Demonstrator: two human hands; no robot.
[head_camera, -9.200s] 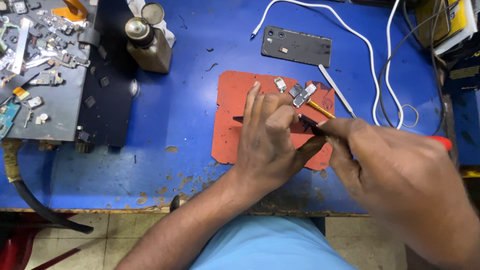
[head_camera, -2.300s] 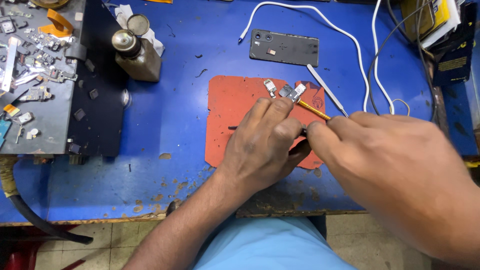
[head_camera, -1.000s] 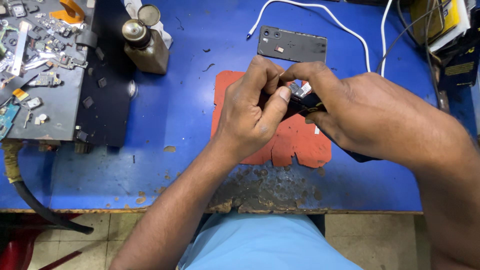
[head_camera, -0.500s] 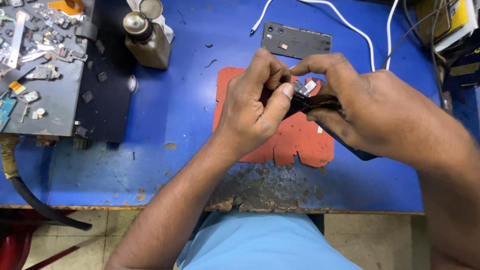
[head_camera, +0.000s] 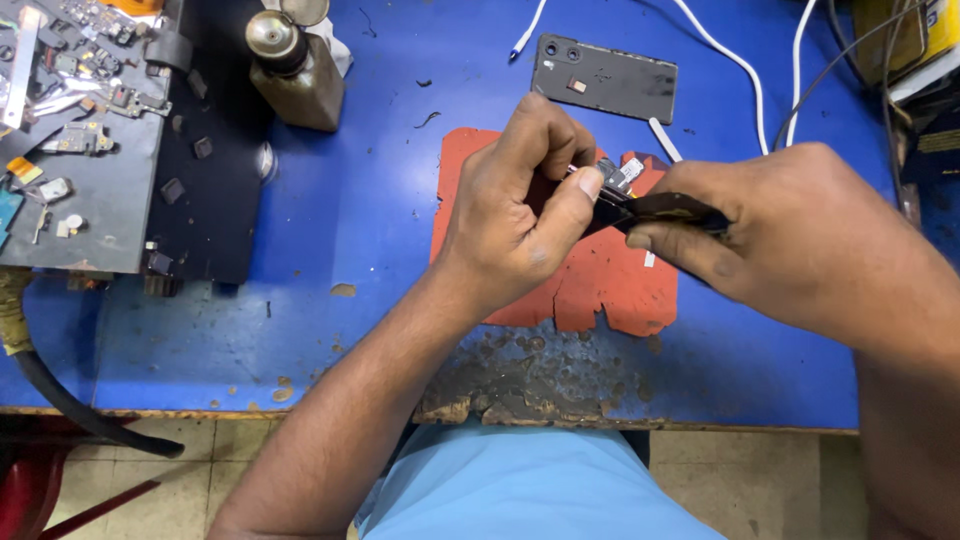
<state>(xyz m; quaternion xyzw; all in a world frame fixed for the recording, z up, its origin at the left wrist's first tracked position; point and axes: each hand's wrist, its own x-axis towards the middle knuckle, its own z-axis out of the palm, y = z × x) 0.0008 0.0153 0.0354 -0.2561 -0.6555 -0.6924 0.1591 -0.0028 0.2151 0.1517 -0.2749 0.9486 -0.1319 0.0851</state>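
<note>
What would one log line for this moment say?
left hand: pinching small metal part | right hand: gripping dark tool against the part | below: red mat on blue bench

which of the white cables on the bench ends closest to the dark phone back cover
The short white cable at top centre: its plug tip lies just left of the phone back cover. The longer white cable curves past the cover's right side, and another white cable runs farther right.

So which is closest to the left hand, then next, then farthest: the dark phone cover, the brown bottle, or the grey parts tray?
From the left hand:
1. Dark phone cover, just beyond it.
2. Brown bottle, up left.
3. Grey parts tray, far left.
</note>
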